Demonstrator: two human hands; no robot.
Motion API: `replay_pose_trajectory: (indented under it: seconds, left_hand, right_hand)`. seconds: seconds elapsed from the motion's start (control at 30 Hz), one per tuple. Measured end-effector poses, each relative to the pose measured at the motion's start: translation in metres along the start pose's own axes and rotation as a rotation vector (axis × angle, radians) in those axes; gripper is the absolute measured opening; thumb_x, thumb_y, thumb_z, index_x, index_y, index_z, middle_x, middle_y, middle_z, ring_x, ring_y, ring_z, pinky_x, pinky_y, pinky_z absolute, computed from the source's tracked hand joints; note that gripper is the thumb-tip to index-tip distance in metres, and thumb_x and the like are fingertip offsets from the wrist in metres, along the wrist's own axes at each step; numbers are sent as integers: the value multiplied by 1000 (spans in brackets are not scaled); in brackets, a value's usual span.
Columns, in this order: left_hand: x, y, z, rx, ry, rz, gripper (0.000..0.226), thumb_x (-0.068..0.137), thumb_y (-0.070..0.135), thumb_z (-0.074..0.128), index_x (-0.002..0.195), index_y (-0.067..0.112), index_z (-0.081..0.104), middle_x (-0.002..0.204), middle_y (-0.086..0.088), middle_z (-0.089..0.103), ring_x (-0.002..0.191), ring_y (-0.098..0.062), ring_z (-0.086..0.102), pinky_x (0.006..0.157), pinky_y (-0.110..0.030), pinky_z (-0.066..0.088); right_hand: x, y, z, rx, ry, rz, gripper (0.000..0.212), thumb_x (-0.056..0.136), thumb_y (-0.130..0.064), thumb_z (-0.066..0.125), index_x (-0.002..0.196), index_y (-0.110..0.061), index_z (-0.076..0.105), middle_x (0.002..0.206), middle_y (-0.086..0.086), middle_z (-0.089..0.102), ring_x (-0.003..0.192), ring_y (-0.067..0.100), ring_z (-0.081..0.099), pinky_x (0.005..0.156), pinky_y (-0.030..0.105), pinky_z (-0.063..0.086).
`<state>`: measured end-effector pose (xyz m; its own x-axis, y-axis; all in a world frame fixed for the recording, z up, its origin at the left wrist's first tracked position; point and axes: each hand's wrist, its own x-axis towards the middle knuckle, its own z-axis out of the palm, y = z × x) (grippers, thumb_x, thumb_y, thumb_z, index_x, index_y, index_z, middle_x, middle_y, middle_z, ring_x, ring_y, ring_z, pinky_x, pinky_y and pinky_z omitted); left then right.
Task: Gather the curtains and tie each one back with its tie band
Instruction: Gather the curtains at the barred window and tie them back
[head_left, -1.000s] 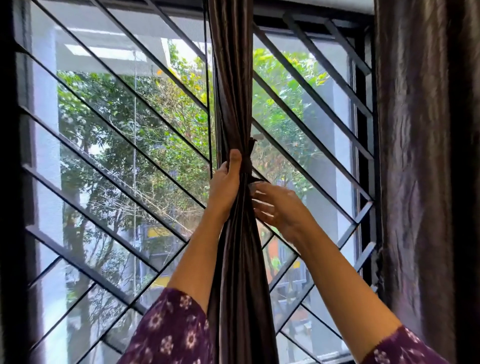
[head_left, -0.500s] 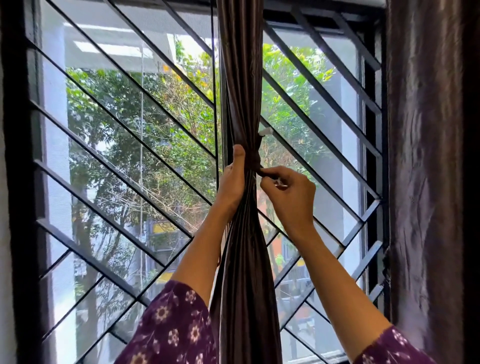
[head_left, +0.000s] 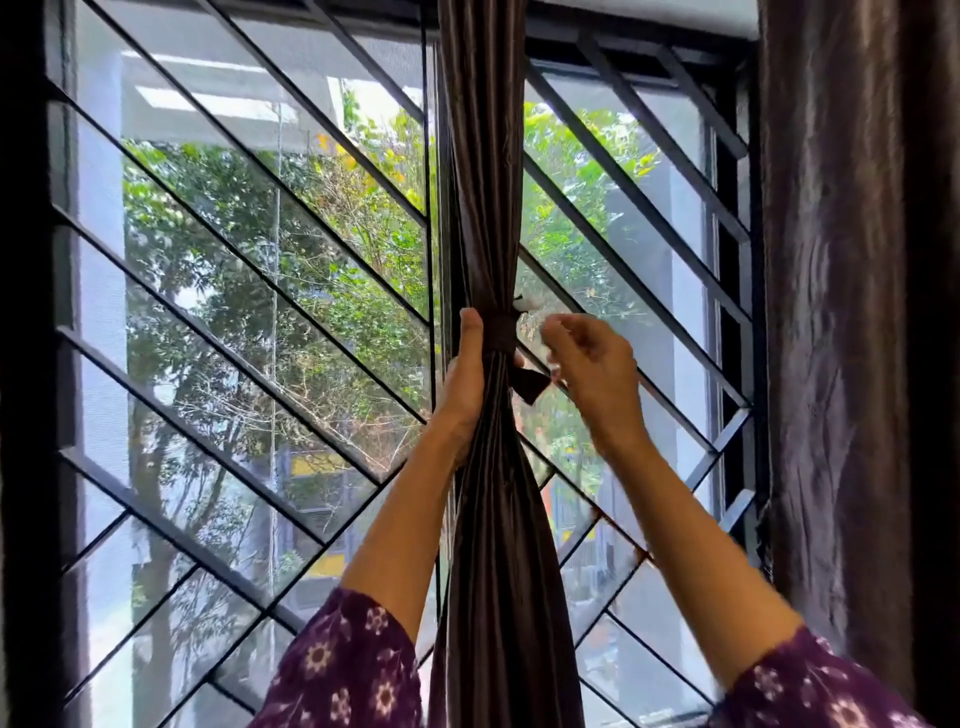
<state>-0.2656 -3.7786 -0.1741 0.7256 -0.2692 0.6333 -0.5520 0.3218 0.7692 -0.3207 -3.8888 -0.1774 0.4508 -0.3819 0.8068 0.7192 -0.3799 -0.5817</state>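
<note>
A dark brown gathered curtain (head_left: 498, 519) hangs in front of the window's middle. A matching tie band (head_left: 500, 332) is wrapped around it at hand height, and a loose dark end (head_left: 531, 385) sticks out to the right. My left hand (head_left: 465, 374) grips the bundle from the left just below the band, with the thumb pointing up beside it. My right hand (head_left: 589, 364) hovers just right of the band with curled, blurred fingers; whether it pinches the loose end is unclear. A second brown curtain (head_left: 852, 338) hangs ungathered at the right edge.
Behind the curtain is a window (head_left: 234, 312) with dark diagonal metal bars; trees and buildings show outside. A dark frame or wall (head_left: 21, 364) borders the left side. My purple floral sleeves (head_left: 343, 670) fill the bottom of the view.
My right hand went from below the band to pinching its end, then moved right and slightly away. The band now sits snug around the bundle. My left hand kept its grip.
</note>
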Motion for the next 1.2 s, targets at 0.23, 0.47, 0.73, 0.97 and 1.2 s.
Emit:
replay_pose_trajectory:
  seconds: [0.23, 0.47, 0.73, 0.97, 1.2]
  left_hand:
    - [3, -4, 1, -7, -3, -3, 76, 80, 79, 22, 53, 23, 67, 55, 3, 60, 42, -12, 50, 48, -27, 36]
    - [-5, 2, 6, 6, 1, -43, 74, 77, 79, 20, 57, 19, 57, 45, 6, 50, 40, -11, 45, 49, -26, 35]
    - [-13, 5, 17, -3, 66, -36, 101, 45, 99, 21, 85, 23, 74, 83, -12, 68, 78, -28, 63, 78, -41, 48]
    - [-2, -3, 7, 42, 88, -25, 110, 37, 104, 23, 83, 9, 56, 76, -10, 46, 66, -24, 41, 63, -38, 33]
    - [9, -8, 7, -16, 52, -70, 114, 51, 100, 21, 127, 22, 56, 131, -23, 52, 122, -43, 47, 106, -59, 32]
  right_hand:
    - [43, -44, 4, 95, -291, 218, 18, 85, -17, 67, 78, -2, 60, 66, 9, 56, 50, 10, 46, 51, 16, 40]
    - [64, -51, 13, 196, -156, 190, 21, 87, -7, 63, 67, -5, 60, 63, 8, 50, 50, 13, 39, 55, 26, 36]
    - [78, -69, 22, 97, -89, 32, 43, 87, -9, 63, 48, -11, 45, 36, -7, 33, 37, 10, 30, 44, 21, 28]
    - [66, -62, 6, 181, -203, 169, 27, 89, -25, 63, 70, -7, 60, 65, 5, 46, 53, 11, 40, 49, 20, 35]
    - [41, -43, -38, 9, -157, 276, 31, 87, -36, 63, 100, -8, 57, 78, 4, 51, 66, 12, 45, 55, 17, 42]
